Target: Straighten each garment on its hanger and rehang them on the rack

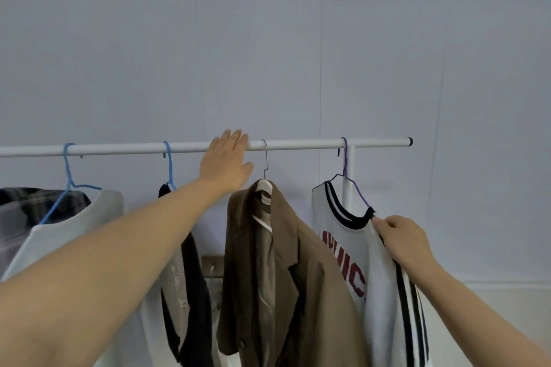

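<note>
Now R hand [398, 237] pinches white tee [343, 244] shoulder.

rack rail [298, 144]: white, dark end cap
wall [268, 53]: pale blue-grey
blazer [286, 271]: brown, lighter beige lining
blazer hanger [264, 185]: white, silver hook
jersey [351, 247]: white, black-striped collar and sleeve, red lettering
jersey hanger [346, 164]: purple
sweatshirt [59, 235]: pale grey-green, on blue hanger [68, 170]
shirt far left [18, 211]: dark grey plaid
dark top [190, 277]: black with beige panel

Single head-worn view, close and level, facing the rack rail [298, 144] and wall [268, 39]
</note>
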